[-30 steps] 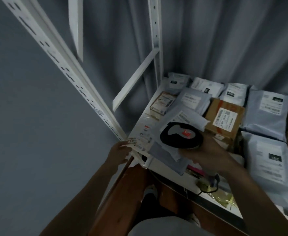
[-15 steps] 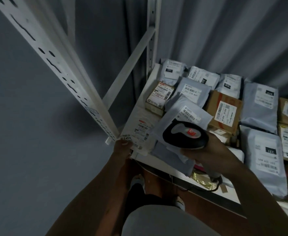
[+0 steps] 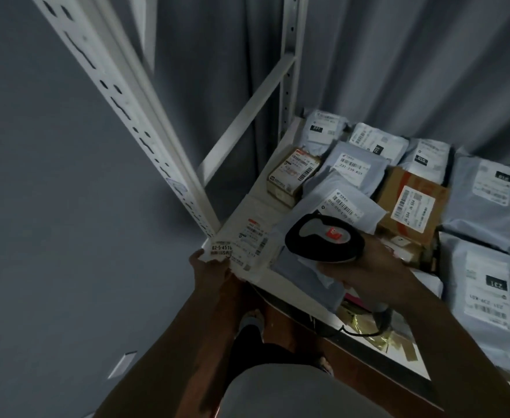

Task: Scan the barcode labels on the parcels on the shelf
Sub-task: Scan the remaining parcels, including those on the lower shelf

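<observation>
Left hand (image 3: 210, 271) extended forward, fingers pinched closed at arm's end. Right hand (image 3: 368, 268) raised alongside, fist wrapped tight in grip, forearm angling in from lower right.

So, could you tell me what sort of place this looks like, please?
Probably a parcel depot or courier pickup storeroom: a white metal shelf is packed with labelled grey mailer bags and cardboard boxes, and the right hand holds a barcode scanner.

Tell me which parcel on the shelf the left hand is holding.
The flat white parcel at the shelf's front left corner; the left hand grips its near edge. The other parcels lie untouched.
</observation>
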